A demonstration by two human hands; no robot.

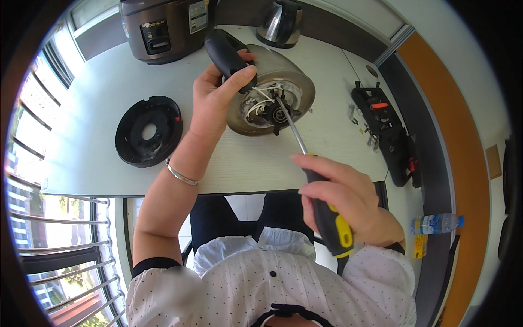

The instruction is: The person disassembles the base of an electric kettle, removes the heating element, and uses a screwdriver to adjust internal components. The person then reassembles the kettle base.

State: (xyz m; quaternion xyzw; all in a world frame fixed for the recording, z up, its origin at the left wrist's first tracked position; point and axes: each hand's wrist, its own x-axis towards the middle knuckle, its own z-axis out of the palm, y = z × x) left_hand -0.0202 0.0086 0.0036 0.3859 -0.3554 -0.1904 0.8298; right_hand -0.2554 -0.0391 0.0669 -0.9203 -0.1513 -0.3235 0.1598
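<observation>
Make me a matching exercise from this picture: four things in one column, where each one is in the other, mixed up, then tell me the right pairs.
Things:
1. screwdriver
2. black round cover
3. opened kettle
4. brown cooker

Places:
A. standing at the far side of the table
B. tipped, with its handle in the left hand
C. gripped in the right hand
D. lying beside the left forearm

Right pairs: 1-C, 2-D, 3-B, 4-A
</observation>
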